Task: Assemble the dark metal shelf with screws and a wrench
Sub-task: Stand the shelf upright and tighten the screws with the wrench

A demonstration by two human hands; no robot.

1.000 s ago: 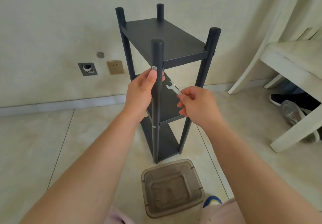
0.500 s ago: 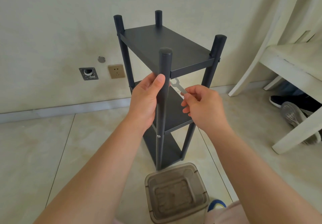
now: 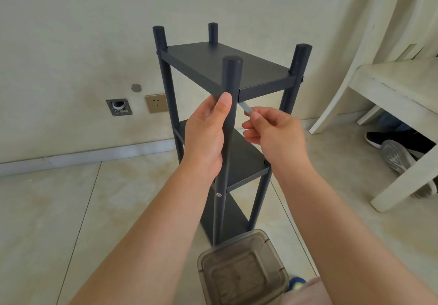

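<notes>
On pale floor tiles by the socketed wall, my left hand is gripping the dark shelf's near post; my right hand is pinching a wrench; a white chair is standing rightward.

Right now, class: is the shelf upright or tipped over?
Upright: the shelf stands on the floor, posts vertical, boards level.

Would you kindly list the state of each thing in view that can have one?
Shelf: upright, three tiers mounted.
Wrench: pinched, head hidden behind post.
Left hand: grips front post.
Right hand: pinches wrench.
Plastic box: lid on.
Chair: upright.
</notes>
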